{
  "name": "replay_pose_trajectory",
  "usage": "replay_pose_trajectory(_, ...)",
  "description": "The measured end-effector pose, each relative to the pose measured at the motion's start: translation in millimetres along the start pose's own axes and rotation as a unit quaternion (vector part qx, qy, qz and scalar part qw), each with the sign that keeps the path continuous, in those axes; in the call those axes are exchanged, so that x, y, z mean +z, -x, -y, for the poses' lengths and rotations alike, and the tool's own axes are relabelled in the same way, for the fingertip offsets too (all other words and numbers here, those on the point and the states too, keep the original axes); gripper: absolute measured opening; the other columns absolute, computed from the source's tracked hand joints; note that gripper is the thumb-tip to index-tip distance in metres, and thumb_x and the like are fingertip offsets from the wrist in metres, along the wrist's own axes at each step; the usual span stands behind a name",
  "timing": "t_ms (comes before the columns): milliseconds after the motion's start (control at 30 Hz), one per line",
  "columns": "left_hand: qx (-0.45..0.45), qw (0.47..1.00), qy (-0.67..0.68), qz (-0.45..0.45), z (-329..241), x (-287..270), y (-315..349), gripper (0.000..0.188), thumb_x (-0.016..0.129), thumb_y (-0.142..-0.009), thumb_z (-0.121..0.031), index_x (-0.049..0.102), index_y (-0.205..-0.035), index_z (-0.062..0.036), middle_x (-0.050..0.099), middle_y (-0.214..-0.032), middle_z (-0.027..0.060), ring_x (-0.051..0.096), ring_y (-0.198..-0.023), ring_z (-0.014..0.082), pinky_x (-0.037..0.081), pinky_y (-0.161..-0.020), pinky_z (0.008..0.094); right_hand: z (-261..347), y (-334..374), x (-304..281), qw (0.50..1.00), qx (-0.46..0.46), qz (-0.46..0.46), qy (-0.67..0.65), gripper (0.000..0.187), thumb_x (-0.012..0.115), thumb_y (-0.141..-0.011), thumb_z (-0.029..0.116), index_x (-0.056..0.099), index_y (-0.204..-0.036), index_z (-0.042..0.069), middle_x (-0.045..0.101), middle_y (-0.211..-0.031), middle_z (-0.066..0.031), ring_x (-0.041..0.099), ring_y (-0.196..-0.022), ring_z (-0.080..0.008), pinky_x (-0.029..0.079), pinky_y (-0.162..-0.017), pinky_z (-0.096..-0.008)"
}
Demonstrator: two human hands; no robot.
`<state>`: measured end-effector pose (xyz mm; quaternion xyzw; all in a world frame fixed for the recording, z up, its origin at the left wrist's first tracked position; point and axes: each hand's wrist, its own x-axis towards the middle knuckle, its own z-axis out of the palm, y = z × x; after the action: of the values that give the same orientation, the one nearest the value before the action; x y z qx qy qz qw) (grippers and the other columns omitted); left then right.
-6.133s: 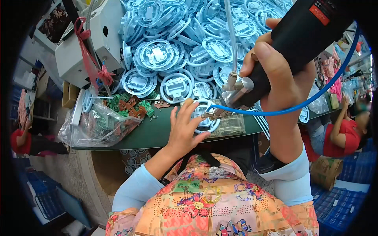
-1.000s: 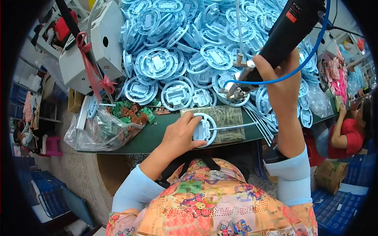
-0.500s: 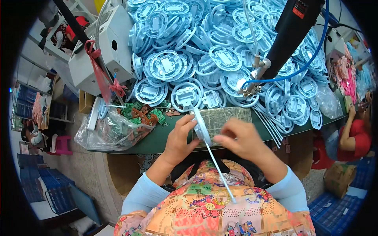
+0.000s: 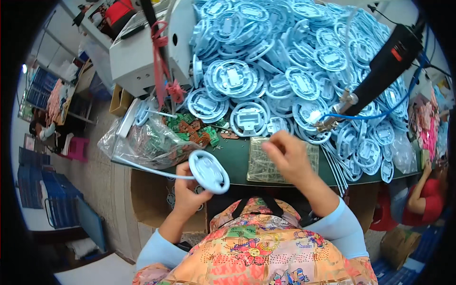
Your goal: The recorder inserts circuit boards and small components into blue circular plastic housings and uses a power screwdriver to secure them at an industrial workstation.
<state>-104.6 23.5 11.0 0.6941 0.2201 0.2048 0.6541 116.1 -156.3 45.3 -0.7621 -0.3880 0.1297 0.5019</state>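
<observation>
While the left hand (image 4: pixel 187 190) grips it from below, a white round plastic disc (image 4: pixel 209 172) stands tilted just off the near edge of the desk (image 4: pixel 237 161), its smooth face ringed by a raised rim; the fingers are closed around its lower edge. A thin white cable (image 4: pixel 147 168) runs from the disc out to the left. The right hand (image 4: pixel 287 154) hovers over a flat clear tray (image 4: pixel 259 161) lying on the dark green desk top, its fingers drawn loosely together; whether they pinch anything cannot be told. The tray holds rows of very small parts, too fine to make out.

Left of the disc, a crinkled clear plastic bag (image 4: pixel 142 142) sags over the desk edge, stuffed with green and brown circuit boards (image 4: pixel 192 133). Behind lies a deep heap of pale blue round plastic housings (image 4: pixel 266 61), each with a rectangular centre, overlapping like scales. A black powered screwdriver (image 4: pixel 380 71) hangs over the heap at a slant, a blue hose (image 4: pixel 380 115) looping from its metal tip. A grey-white box-shaped machine (image 4: pixel 142 52) tied with red ribbon (image 4: pixel 161 61) stands at the far left. At the right rim another person in red (image 4: pixel 420 199) is partly cut off.
</observation>
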Motion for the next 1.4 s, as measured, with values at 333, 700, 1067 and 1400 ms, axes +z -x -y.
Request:
replay_pose_trajectory(333,-0.168,0.660,-0.693,0.236,43,-143,66,0.035,0.074,-0.077,-0.018,0.063,-0.109,-0.0081,0.067,-0.089,0.0143,0.067,-0.081,0.0319,0.054,-0.074,0.0401,-48,-80,41,0.926,-0.124,0.058,0.353,0.089,0.088,-0.060,0.030,0.047,-0.132,-0.002,0.047,-0.135,-0.0173,0.050,-0.119,-0.0336,0.046,-0.093,-0.0464)
replay_pose_trajectory(700,0.256,0.843,-0.469,0.065,38,31,-99,0.022,0.069,-0.081,-0.007,0.065,-0.102,-0.0083,0.063,-0.096,0.0083,0.066,-0.083,0.0270,0.054,-0.068,0.0370,-50,-89,27,0.990,0.020,0.020,0.138,0.055,0.080,-0.067,0.032,0.065,-0.107,-0.003,0.056,-0.114,-0.0174,0.057,-0.101,-0.0302,0.048,-0.088,-0.0390)
replay_pose_trajectory(1067,0.343,0.787,-0.510,0.058,53,45,-138,0.011,0.067,-0.078,-0.010,0.057,-0.081,-0.0078,0.051,-0.079,0.0064,0.061,-0.070,0.0228,0.052,-0.057,0.0358,-48,45,-32,0.844,0.341,-0.008,-0.414,0.042,0.050,-0.098,0.027,0.055,-0.129,-0.002,0.065,-0.108,-0.0122,0.065,-0.087,-0.0177,0.055,-0.067,-0.0294)
replay_pose_trajectory(1400,0.341,0.839,-0.423,0.027,41,40,-140,0.011,0.069,-0.076,-0.004,0.061,-0.084,-0.0051,0.055,-0.079,0.0073,0.061,-0.064,0.0224,0.049,-0.055,0.0318,-58,69,-34,0.911,0.290,-0.090,-0.280,0.049,0.058,-0.088,0.000,0.046,-0.135,0.002,0.055,-0.113,-0.0088,0.061,-0.072,-0.0115,0.051,-0.057,-0.0229)
